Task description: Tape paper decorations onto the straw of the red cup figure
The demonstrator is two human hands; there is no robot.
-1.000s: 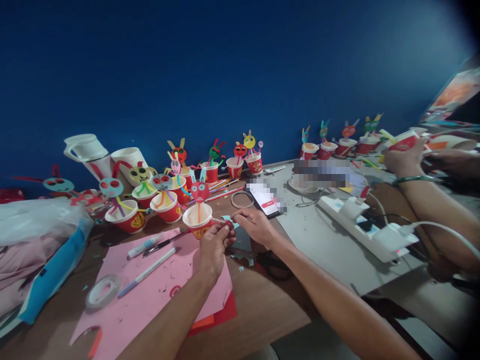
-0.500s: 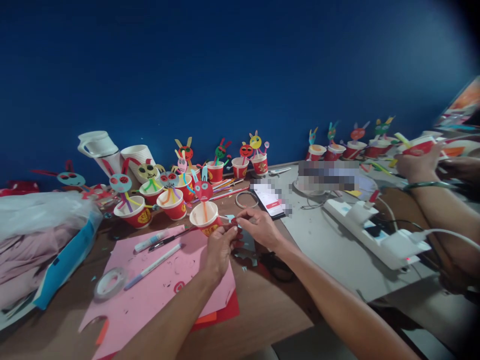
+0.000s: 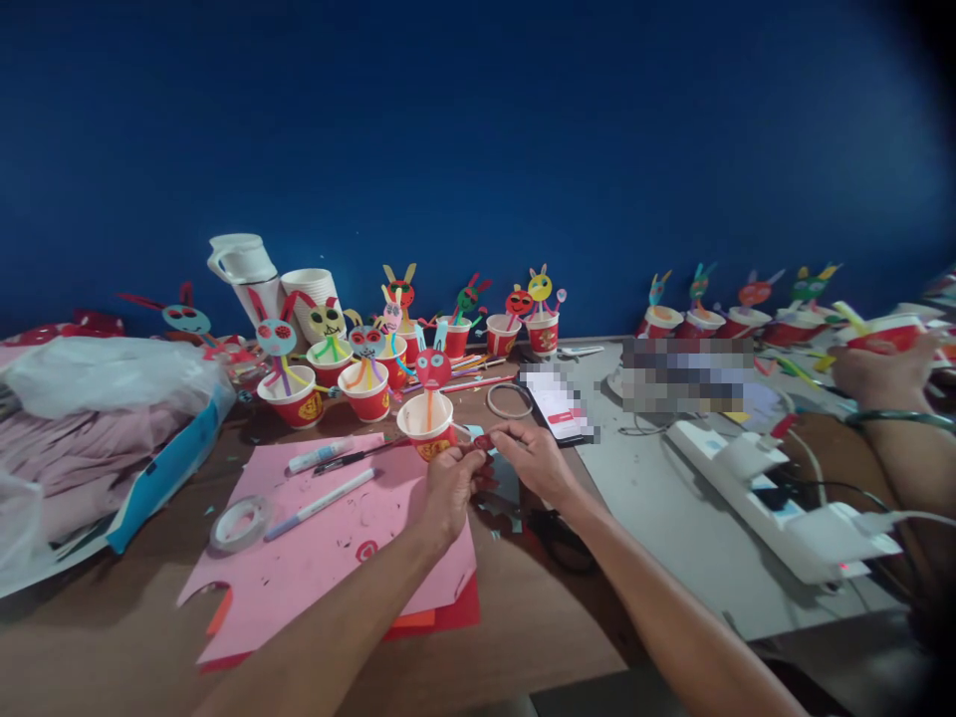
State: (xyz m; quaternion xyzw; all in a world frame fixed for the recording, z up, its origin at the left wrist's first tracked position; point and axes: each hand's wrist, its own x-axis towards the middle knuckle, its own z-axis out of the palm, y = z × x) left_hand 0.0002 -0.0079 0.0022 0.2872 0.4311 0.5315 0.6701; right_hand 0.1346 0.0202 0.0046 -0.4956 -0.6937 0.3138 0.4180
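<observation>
Now joined: left hand [image 3: 448,488] and right hand [image 3: 534,460], the right lately resting apart on the tabletop [image 3: 523,617]; each grip pinches one small red paper piece [image 3: 483,441], just beside the rabbit cup [image 3: 427,428] at the pink sheet's [image 3: 314,568] far edge. Surface: brown wood, tape roll [image 3: 240,523], pens [image 3: 320,505]. Backdrop: dark blue wall [image 3: 478,149].

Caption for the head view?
Left hand and right hand pinch a small red piece beside a red cup puppet and pink paper.

Dim, soft-focused view, dark warped corners, perhaps slight motion blur.
</observation>
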